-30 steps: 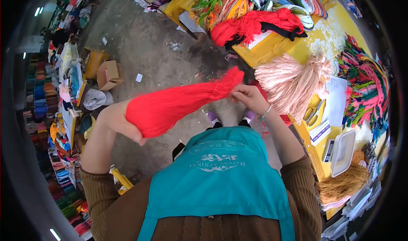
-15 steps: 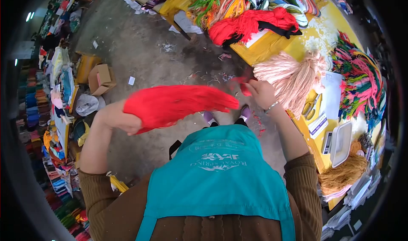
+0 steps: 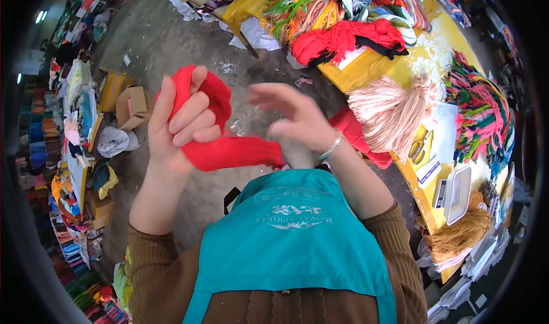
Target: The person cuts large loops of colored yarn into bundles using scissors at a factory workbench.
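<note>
My left hand [image 3: 186, 121] is closed around a skein of red yarn [image 3: 234, 154], its fingers curled through the strands. One part of the yarn loops up behind the fingers, and a bundled tail stretches right above my apron. To the right of the loop, my right hand [image 3: 297, 118] is raised with its fingers stretched out and slightly blurred, apart from the yarn. I see nothing between those fingers. More red yarn [image 3: 357, 132] hangs by the table edge beyond my right wrist.
On the yellow table [image 3: 392, 67] at right lie a pale pink yarn bundle [image 3: 389, 110], red yarn [image 3: 343, 41], multicoloured yarn [image 3: 483, 115], scissors [image 3: 420, 147], a plastic tray [image 3: 458, 195] and brown yarn [image 3: 460, 235]. An open cardboard box [image 3: 132, 107] stands at left.
The red skein, earlier spread between both hands, now loops around my raised left hand. My right hand has moved left and its fingers have opened. Red yarn now shows by the table edge.
</note>
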Demonstrator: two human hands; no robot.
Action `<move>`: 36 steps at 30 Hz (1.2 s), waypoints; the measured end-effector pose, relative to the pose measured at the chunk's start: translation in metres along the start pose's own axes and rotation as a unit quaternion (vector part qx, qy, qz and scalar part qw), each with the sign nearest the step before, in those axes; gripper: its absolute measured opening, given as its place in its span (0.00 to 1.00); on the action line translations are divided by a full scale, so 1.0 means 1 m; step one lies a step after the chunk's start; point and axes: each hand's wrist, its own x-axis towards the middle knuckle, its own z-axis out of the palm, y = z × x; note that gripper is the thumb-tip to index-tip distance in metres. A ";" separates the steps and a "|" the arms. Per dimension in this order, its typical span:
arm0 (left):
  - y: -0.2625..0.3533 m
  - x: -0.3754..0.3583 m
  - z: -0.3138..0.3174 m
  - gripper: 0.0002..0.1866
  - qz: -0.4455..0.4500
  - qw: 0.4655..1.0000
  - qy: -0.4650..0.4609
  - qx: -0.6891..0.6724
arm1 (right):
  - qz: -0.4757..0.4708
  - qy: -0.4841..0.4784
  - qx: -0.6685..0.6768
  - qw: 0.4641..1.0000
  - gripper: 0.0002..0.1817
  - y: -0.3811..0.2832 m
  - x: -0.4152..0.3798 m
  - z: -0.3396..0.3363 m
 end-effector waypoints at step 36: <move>-0.025 0.111 0.016 0.45 -0.147 0.857 -0.416 0.266 | 0.182 -0.125 0.144 0.965 0.17 -0.033 -0.042 -0.048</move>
